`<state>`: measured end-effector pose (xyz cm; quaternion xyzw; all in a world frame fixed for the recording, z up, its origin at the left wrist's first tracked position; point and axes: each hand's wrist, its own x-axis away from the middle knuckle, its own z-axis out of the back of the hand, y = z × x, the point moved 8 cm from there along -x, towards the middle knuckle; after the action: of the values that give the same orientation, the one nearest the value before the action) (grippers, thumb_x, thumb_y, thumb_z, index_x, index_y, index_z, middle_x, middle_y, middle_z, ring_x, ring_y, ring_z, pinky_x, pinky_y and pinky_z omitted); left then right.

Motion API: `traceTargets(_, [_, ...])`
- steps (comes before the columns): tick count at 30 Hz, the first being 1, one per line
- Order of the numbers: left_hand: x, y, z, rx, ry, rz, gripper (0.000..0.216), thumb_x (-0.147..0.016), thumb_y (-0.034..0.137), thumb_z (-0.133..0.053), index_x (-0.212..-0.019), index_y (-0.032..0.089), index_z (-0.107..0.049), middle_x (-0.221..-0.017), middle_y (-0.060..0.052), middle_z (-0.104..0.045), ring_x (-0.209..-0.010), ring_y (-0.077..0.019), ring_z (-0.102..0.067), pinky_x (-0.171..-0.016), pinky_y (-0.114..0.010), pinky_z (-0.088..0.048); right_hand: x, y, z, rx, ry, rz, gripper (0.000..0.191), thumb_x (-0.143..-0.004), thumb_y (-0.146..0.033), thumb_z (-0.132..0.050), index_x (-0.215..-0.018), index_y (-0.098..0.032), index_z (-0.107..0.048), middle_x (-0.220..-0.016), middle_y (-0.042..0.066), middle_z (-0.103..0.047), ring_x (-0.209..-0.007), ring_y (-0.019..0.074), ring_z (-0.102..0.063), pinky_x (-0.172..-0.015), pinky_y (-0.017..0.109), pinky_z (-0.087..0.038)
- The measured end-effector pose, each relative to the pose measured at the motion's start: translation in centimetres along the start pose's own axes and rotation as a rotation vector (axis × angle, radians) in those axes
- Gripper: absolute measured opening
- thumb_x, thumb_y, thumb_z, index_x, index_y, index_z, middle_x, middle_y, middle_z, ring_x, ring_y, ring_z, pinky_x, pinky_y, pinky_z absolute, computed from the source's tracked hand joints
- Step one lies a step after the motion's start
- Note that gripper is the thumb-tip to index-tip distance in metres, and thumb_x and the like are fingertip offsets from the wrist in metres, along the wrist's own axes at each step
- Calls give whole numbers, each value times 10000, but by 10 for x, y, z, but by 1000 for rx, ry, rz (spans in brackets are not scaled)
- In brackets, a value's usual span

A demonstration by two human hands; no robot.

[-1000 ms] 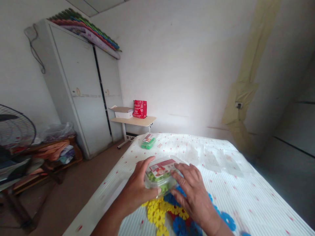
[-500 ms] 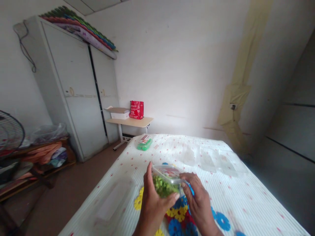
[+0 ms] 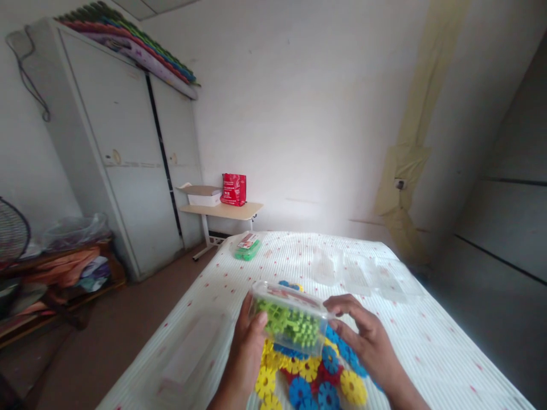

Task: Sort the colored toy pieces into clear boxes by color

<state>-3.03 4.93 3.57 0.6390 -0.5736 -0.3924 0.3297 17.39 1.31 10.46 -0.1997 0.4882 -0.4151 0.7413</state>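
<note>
I hold a clear plastic box [image 3: 290, 319] filled with green flower-shaped toy pieces above a white dotted bed cover [image 3: 427, 353]. My left hand [image 3: 250, 339] grips its left end. My right hand [image 3: 367, 339] grips its right end. The box is tilted on its side, its lid with a red label facing up and away. Under it lies a pile of loose yellow, blue and red flower pieces [image 3: 311, 378].
A second closed box of green pieces [image 3: 247, 248] sits at the bed's far left edge. Empty clear boxes [image 3: 363, 270] lie at the far middle. A clear lid [image 3: 190, 359] lies to the left. A white wardrobe [image 3: 128, 154], a small table [image 3: 222, 212] and a cluttered rack [image 3: 55, 262] stand left.
The box has been turned from lid-up to lying on its side between both hands. The view has shifted slightly right and down.
</note>
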Motion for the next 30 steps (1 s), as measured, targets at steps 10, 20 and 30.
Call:
traceTargets(10, [15,-32,-30,523,-1,165,517,-750,375,-602,-1241,263,-486,-1197,-54,-590,-1142,-250,-498,-971,-397,-371,8,-39,-30,167,106,238,18,-815,-192,-526,-814,-208,-517,-725,15,-566,-685,149,-538,-608,254,-431])
traceTargets(20, [23,-29,-27,506,15,208,695,-736,243,-608,-1343,358,-289,-1234,-36,-558,-1056,-248,-563,-872,-380,-441,12,-36,-47,157,44,174,43,-832,-223,-509,-798,-204,-527,-720,3,-581,-663,118,-550,-602,213,-431])
traceTargets(30, [22,-38,-25,543,50,216,711,-718,194,-602,-1347,330,-299,-1215,-43,-569,-1085,-256,-543,-873,-390,-450,20,-31,-40,214,283,109,140,-852,-236,-451,-772,-195,-559,-681,-1,-607,-622,116,-577,-570,201,-436])
